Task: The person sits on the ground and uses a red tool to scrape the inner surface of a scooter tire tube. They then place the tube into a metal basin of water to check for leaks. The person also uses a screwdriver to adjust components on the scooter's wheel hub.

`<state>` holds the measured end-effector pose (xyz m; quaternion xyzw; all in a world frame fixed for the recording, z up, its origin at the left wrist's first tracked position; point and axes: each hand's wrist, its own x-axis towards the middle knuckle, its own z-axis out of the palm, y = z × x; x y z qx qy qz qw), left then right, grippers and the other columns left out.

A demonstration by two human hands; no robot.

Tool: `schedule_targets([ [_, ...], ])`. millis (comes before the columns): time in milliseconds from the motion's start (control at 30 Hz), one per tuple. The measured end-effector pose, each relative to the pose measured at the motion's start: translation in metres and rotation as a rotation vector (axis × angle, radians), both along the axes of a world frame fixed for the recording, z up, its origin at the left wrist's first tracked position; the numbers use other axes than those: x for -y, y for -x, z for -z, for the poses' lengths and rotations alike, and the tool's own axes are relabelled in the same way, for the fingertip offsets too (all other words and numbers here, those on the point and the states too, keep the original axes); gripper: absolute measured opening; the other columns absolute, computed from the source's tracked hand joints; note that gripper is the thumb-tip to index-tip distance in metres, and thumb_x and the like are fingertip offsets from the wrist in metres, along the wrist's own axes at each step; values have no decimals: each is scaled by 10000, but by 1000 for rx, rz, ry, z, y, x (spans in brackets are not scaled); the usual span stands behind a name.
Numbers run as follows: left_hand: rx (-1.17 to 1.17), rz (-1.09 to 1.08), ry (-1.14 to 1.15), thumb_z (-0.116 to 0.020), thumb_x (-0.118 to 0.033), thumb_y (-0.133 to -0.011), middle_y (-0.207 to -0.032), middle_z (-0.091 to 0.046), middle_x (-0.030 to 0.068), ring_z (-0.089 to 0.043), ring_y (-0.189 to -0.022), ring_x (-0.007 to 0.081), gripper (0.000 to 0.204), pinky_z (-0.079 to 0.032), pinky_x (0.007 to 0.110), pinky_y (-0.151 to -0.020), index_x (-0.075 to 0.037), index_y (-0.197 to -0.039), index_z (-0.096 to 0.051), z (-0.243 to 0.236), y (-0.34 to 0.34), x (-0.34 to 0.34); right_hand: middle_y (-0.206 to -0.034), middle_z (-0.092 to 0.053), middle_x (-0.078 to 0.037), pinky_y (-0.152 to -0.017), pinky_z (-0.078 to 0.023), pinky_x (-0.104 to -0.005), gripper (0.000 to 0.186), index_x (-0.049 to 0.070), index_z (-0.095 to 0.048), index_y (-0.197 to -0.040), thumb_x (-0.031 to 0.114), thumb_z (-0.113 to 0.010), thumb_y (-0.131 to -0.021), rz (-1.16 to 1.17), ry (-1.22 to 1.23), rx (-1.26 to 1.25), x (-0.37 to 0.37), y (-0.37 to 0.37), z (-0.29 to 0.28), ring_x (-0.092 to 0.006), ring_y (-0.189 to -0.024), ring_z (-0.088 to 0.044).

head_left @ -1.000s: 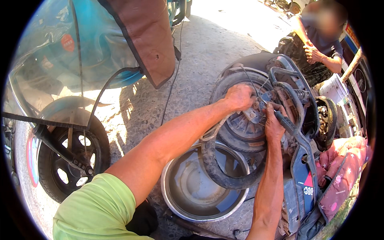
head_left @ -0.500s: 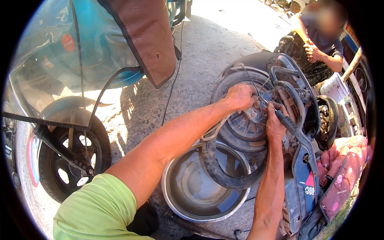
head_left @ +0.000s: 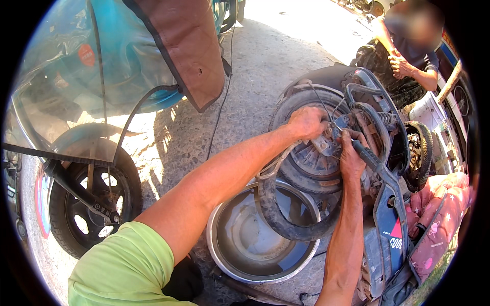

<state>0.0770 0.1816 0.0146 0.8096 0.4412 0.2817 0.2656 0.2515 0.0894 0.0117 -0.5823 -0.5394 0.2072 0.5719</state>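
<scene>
My left hand (head_left: 308, 123) is closed at the hub of a scooter's rear wheel (head_left: 292, 104), its fingertips curled against the metal near the axle. What those fingers hold is hidden. Just right of it, my right hand (head_left: 352, 159) is closed around a dark-handled tool (head_left: 368, 156), with the handle slanting down to the right; its working end is too small to make out by the axle bracket (head_left: 325, 145). From the wheel a black inner tube (head_left: 286, 228) hangs in a loop over a round metal basin (head_left: 220, 255) of murky water.
The scooter's frame (head_left: 390, 191) lies right of the wheel, beside a pink patterned cloth (head_left: 434, 219). At upper right a person (head_left: 408, 66) sits close to the scooter. A teal vehicle with a clear sheet and black wheel (head_left: 130, 188) stands at left. A cable (head_left: 219, 109) runs along the concrete.
</scene>
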Motion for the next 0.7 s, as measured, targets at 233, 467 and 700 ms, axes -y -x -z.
schedule_targets([
  [233,13,-4,30,-626,-331,-897,-1092,-730,224,-683,-1072,419,351,-532,510,-932,-117,-1146,-750,-2,0,1,-847,-735,-98,-749,-567,-380,224,-5,-730,-1027,215,-716,-988,17,-39,11,-2,-1,2,-175,-797,-711],
  [467,46,-24,19,-636,-330,-889,-1079,-734,217,-685,-1057,421,348,-534,505,-919,-120,-1138,-757,0,0,2,-848,-737,-98,-749,-562,-370,221,-4,-729,-1020,214,-715,-986,-1,-35,-18,-1,-1,2,-175,-799,-715],
  [700,43,-27,33,-645,-351,-879,-1096,-734,204,-683,-1072,406,344,-529,496,-930,-134,-1116,-767,0,0,1,-815,-739,-91,-740,-543,-326,211,-6,-722,-984,204,-727,-970,28,-6,-5,1,6,-7,-141,-765,-696],
])
